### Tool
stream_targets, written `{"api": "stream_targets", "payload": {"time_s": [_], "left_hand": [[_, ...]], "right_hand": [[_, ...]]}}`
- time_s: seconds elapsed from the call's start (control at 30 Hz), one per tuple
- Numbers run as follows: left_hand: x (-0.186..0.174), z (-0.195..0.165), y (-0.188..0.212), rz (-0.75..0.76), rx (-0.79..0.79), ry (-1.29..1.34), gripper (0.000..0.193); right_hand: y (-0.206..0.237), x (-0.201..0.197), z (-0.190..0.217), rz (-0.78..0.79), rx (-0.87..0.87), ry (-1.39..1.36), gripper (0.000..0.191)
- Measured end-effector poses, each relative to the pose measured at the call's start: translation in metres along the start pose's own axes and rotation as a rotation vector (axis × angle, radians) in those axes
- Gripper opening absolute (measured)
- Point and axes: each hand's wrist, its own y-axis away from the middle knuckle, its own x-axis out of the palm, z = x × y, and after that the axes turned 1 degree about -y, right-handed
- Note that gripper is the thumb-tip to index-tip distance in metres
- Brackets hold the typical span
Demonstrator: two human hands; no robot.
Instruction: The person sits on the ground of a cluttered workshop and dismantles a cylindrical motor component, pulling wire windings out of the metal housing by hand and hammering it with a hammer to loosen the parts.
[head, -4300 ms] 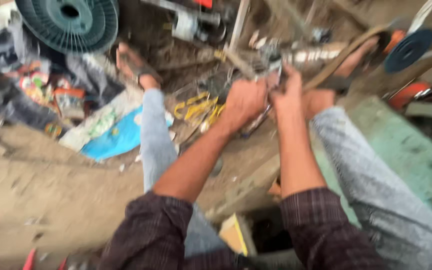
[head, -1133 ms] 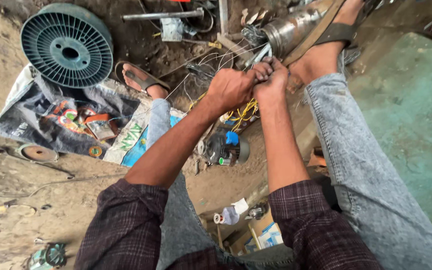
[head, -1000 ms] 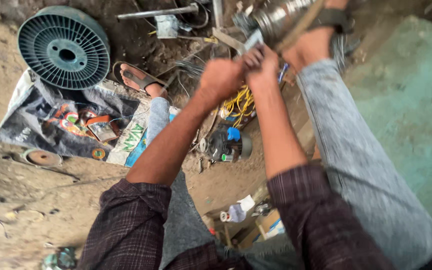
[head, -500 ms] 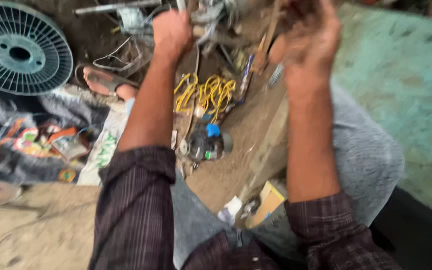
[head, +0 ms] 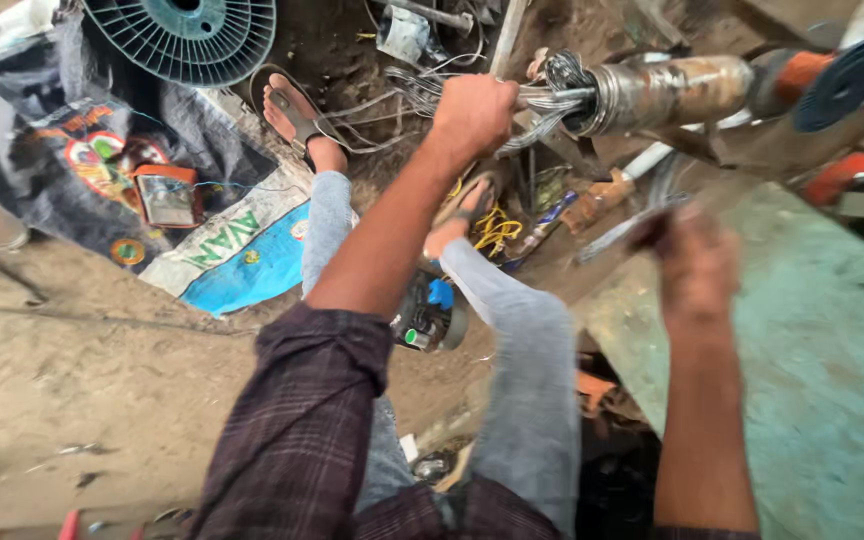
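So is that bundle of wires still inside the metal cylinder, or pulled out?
Partly in. The wire bundle runs from the left hand into the end of the metal cylinder.

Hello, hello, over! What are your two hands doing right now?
Left hand gripping grey wire bundle at rusty metal cylinder. Right hand blurred, holding thin dark tool. Yellow wire coil below.

- Floor: bare packed earth [head: 72, 400], brown and dusty, filling the lower left of the frame.
- Dark printed sack sheeting [head: 42, 150], spread on the ground at upper left.
- Teal ribbed plastic spool [head: 187, 35], lying flat at top left.
- Worn green bench surface [head: 832, 370], scuffed, along the right edge.
- Light: even daylight, soft shadows.
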Motion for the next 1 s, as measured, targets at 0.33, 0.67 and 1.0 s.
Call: {"api": "stream_targets", "payload": {"time_s": [0.33, 0.67, 1.0], "left_hand": [[0.019, -0.003, -0.016, 0.054, -0.149, -0.557, 0.014], [0.189, 0.058, 0.022, 0.402, -0.21, -0.535, 0.022], [0.056, 0.04, 0.039, 0.186, -0.054, -0.709, 0.019]], "right_hand": [[-0.114, -0.119, -0.372, -0.022, 0.222, 0.354, 0.032], [-0.315, -0.114, -0.59, -0.205, -0.203, 0.92, 0.062], [-0.355, -0.092, -0.606, 0.123, -0.195, 0.874, 0.025]]}}
